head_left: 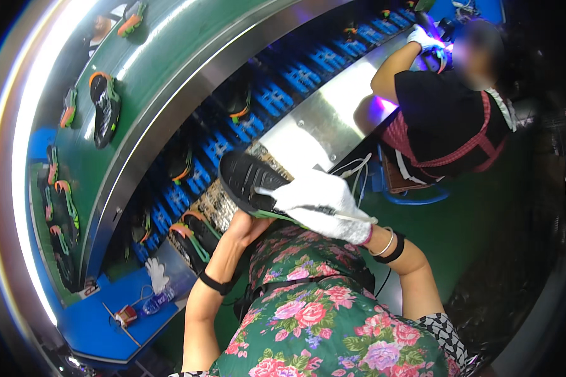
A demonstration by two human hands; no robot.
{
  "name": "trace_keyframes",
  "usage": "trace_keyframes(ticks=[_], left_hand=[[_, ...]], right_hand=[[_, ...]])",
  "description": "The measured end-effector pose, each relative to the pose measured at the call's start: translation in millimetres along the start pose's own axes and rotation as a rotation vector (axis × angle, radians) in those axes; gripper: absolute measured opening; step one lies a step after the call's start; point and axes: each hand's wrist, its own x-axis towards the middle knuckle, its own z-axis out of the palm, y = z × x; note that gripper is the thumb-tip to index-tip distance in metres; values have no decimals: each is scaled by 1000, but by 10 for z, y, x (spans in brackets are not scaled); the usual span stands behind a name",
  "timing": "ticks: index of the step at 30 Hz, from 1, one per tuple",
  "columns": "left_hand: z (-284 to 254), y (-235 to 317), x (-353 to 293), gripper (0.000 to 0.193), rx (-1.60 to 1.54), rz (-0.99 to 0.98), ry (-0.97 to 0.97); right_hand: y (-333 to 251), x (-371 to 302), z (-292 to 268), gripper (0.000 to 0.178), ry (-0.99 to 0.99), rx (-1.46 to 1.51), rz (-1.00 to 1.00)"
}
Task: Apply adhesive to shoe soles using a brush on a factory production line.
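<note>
A black sole with moulded ridges (pixel 248 179) faces up in front of my torso, a strip of green showing along its lower edge. My bare left hand (pixel 250 226) grips it from below, its fingers partly hidden beneath. Above the sole is my right hand (pixel 326 198), in a white glove and closed around a thin pale stick-like tool (pixel 357 218). The tool's rear end sticks out by the wrist; its working end is hard to tell from the glove's fingertips. Left of my left forearm, black shoes with orange and green trim (pixel 195 235) rest on the bench.
A crinkled, foil-like bench surface (pixel 217 207) lies under the sole, beside a row of blue racks (pixel 273 99). Beyond runs a curved green conveyor (pixel 163 53) carrying shoes. A blue table (pixel 100 327) holds a white glove (pixel 157 274) and bottle (pixel 159 301). A co-worker (pixel 443 119) sits at right.
</note>
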Motion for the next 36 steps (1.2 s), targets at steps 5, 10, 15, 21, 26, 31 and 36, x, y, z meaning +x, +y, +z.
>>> trace_keyframes(ticks=[5,10,15,21,26,31,36], left_hand=[[-71,14,-123,52,158,-30,27],[210,65,-251,68,-399,111,-142],[565,80,-241,81,-387,175,-395],[605,-33,-171,111,-454,62,-163],[793,-70,-218,101,-790,-38,-415],[577,-232,-236,92,-807,-24,-448],[291,-511,-115,85,-508,-39,16]], right_hand=[[-147,-82,44,29,28,18,-38],[-315,-89,6,28,101,-37,-50],[-411,-28,-52,28,127,-71,-55],[-482,89,-93,30,106,-179,-71],[-512,200,-99,30,41,-266,-128],[-450,248,-27,33,-16,-258,-140],[-434,272,184,34,22,-245,-182]])
